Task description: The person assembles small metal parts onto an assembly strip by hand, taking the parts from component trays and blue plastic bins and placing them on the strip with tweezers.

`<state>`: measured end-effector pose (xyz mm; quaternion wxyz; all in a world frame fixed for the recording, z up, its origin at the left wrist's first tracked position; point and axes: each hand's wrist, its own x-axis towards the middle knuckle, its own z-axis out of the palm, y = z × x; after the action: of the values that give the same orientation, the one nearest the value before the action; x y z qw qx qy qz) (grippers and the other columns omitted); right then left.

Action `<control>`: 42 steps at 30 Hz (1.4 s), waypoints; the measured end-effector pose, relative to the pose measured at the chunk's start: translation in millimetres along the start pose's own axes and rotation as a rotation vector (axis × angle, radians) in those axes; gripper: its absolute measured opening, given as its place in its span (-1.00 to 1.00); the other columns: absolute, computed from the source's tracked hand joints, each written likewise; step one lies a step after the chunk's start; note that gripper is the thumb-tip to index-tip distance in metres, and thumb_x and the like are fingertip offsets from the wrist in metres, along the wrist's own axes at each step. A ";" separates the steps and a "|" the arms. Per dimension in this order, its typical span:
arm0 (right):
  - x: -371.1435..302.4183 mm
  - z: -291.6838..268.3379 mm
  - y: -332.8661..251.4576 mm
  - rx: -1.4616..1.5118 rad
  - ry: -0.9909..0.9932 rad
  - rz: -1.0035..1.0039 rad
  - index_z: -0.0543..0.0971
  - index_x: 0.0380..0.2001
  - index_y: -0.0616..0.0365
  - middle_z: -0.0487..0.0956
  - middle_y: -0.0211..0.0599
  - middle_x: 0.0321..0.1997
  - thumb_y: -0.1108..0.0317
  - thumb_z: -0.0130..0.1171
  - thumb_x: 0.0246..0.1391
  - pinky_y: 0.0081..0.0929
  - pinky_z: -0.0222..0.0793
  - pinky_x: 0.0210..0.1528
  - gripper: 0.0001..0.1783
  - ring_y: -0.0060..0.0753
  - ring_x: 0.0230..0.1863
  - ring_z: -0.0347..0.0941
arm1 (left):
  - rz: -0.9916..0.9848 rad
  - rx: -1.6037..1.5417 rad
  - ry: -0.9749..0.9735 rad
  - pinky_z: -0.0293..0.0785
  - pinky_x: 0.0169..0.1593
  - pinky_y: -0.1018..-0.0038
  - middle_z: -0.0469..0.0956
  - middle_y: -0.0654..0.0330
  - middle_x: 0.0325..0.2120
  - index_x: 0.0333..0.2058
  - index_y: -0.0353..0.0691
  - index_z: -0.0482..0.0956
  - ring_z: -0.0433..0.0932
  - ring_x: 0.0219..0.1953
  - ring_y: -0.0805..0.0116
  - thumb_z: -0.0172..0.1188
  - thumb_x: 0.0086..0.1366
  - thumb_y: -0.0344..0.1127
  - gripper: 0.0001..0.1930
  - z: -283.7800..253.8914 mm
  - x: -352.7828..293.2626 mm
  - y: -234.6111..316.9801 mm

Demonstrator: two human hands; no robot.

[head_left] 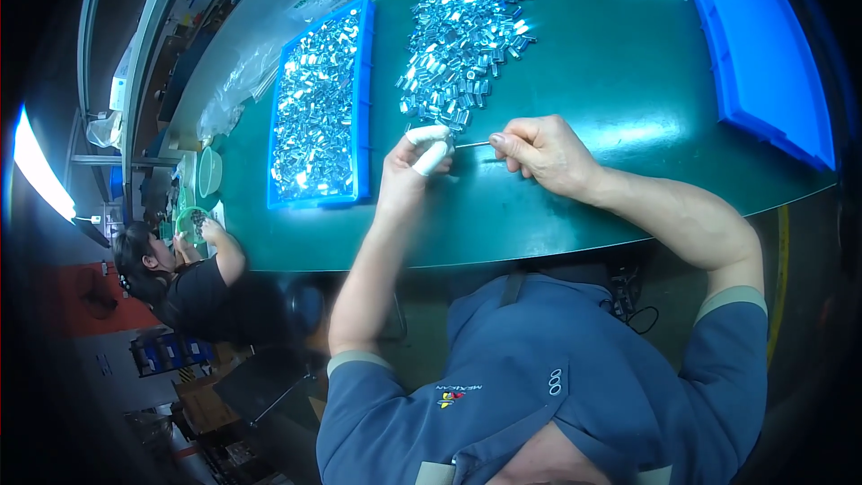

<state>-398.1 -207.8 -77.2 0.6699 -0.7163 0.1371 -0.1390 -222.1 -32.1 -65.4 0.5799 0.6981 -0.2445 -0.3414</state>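
My right hand (554,158) pinches a thin metal rod (472,144) between thumb and fingers, the rod pointing left. White finger cots cover the thumb and a finger of my left hand (409,168). Those fingers are closed together at the rod's left end, and whatever small piece sits between them is too hidden to make out. Just beyond, a loose pile of small shiny metal pieces (469,36) spreads over the green table (620,45). Left of my left hand stands a blue tray (364,117) full of similar shiny pieces.
Another blue tray (763,36) lies at the right edge of the table. Clear plastic bags (235,81) lie along the far left. A co-worker (202,278) at the table's left end handles a green bowl (189,221); a pale green basin (209,171) is nearby.
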 end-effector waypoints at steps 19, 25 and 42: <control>-2.2 -0.6 -6.3 -0.031 -0.062 0.018 0.65 -0.41 0.22 0.59 -0.41 -0.58 0.15 0.15 0.37 -0.57 0.34 -0.53 -0.63 -0.65 -0.59 0.44 | 0.200 0.157 -0.065 0.56 -0.26 0.59 0.69 0.16 -0.36 -0.15 -0.26 0.61 0.64 -0.37 0.50 0.36 0.32 -0.41 -0.83 -1.1 -7.9 -12.8; -2.6 -0.9 -0.3 -0.088 -0.065 -0.029 0.66 -0.39 0.25 0.58 -0.41 -0.59 0.18 0.15 0.37 -0.58 0.34 -0.52 -0.64 -0.65 -0.58 0.43 | 0.426 0.534 -0.070 0.50 -0.23 0.58 0.69 0.25 -0.31 -0.19 -0.27 0.68 0.58 -0.32 0.55 0.44 0.24 -0.39 -0.80 10.7 -17.0 6.7; -7.9 5.1 -3.4 -0.177 -0.172 0.063 0.64 -0.56 0.19 0.54 -0.35 -0.72 -0.08 0.03 0.42 -0.44 0.35 -0.56 -0.37 -0.56 -0.67 0.44 | 0.549 0.457 -0.097 0.51 -0.29 0.49 0.66 0.19 -0.39 -0.22 -0.29 0.68 0.61 -0.35 0.43 0.44 0.20 -0.42 -0.81 30.3 -29.4 7.4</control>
<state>-403.4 -199.9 -74.2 0.6172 -0.7774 0.1133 -0.0432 -263.8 -31.5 -55.3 0.4669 0.7009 -0.5202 -0.1421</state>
